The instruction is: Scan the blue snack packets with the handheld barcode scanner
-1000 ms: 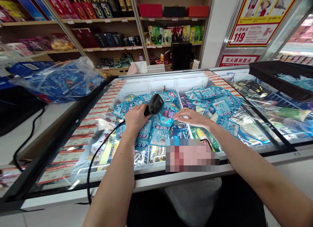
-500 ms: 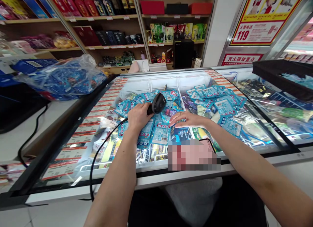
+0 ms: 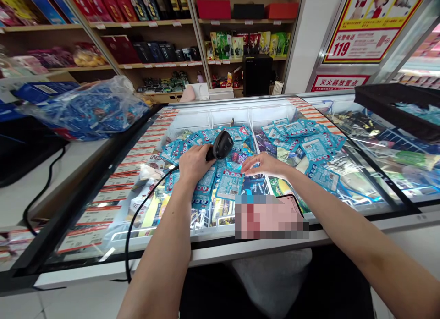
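Observation:
My left hand (image 3: 195,164) is wrapped round the handle of a black barcode scanner (image 3: 222,145). Its head points to the right, over a spread of light-blue packets (image 3: 205,184) on the glass freezer top. My right hand (image 3: 263,165) has its thumb and fingers brought together at the upper right corner of one blue packet (image 3: 229,185), whose barcode faces up. The scanner's black cable (image 3: 144,202) runs down past my left forearm. A second group of blue packets (image 3: 318,147) lies to the right of my right hand.
A phone (image 3: 292,200), partly blurred out, rests at the front edge of the freezer (image 3: 213,250). At the left stands a clear plastic bag (image 3: 99,108) full of blue packets. A black-rimmed box (image 3: 388,110) sits at the far right. Stocked shelves (image 3: 151,23) line the back.
My right hand's fingers have closed at the packet's corner, and that packet has shifted and turned slightly. My left hand and the barcode scanner stay nearly still.

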`<state>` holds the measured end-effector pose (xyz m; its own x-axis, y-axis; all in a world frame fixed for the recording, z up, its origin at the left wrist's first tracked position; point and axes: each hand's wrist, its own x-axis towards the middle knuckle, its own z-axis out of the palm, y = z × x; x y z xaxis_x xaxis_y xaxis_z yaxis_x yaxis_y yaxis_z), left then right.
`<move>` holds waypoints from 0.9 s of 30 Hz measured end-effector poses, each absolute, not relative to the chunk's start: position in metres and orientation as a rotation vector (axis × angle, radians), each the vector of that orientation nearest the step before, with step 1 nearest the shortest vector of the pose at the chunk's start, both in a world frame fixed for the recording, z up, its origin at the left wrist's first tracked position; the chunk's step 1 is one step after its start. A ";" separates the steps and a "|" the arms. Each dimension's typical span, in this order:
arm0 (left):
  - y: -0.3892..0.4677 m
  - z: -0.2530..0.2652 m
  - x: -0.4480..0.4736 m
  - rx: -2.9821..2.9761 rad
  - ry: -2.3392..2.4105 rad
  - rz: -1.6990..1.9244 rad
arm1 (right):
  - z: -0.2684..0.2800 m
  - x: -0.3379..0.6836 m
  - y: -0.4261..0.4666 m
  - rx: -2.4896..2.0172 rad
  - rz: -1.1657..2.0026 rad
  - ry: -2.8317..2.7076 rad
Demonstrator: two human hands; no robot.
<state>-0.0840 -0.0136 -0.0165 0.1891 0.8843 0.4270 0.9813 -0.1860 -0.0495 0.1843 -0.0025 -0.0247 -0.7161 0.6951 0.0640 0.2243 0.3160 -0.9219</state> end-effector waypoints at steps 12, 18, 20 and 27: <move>-0.012 -0.017 -0.084 -2.173 -1.785 -0.452 | -0.032 0.195 0.009 -1.006 1.098 -1.969; -0.010 -0.020 -0.087 -2.166 -1.749 -0.450 | -0.042 0.219 0.026 -1.229 1.126 -1.593; -0.009 -0.021 -0.088 -2.167 -1.739 -0.456 | -0.047 0.227 0.032 -1.239 1.169 -1.456; -0.012 -0.018 -0.085 -2.127 -1.722 -0.497 | -0.048 0.232 0.033 -1.179 1.213 -1.210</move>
<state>-0.0849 -0.0117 -0.0177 0.1960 0.8536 0.4826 0.9795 -0.1936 -0.0554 0.2322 0.0333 -0.0476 -0.0097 0.9998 0.0162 -0.0187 0.0161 -0.9997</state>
